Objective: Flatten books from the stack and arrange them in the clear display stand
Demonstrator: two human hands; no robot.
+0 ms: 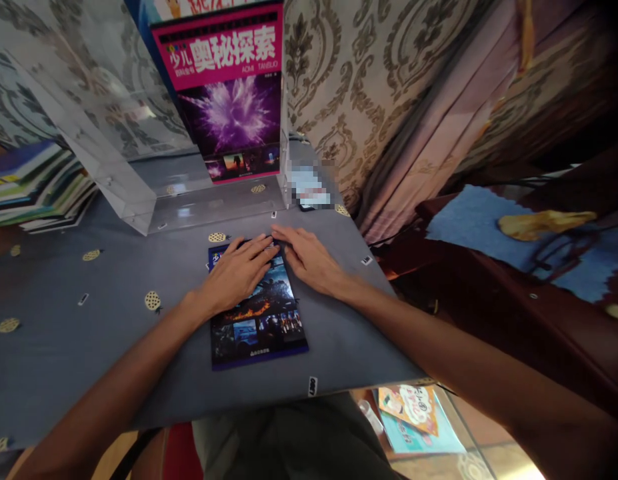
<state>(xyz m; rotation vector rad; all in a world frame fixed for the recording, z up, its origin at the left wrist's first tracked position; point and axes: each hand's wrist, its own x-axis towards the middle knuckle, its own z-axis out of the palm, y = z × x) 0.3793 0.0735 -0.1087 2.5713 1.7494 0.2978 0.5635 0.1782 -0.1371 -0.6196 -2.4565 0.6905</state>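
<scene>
A dark blue book (259, 330) with small pictures on its cover lies flat on the grey tablecloth in front of me. My left hand (243, 270) rests across its upper part, fingers stretched out, hiding most of the title. At the book's upper right edge is my right hand (311, 260), its fingers extended and the tips near the left fingertips. Whether the right fingers touch the cover I cannot tell. Behind the hands, a clear acrylic stand (216, 207) holds an upright book (233, 110) with a pink and purple cover, at its right end.
A stack of books (39, 187) sits at the far left of the table (119, 360). A phone (309, 187), partly blurred, lies right of the stand. Further right, a blue cloth (469, 220) covers dark furniture. More books (419, 417) lie below the table's front edge.
</scene>
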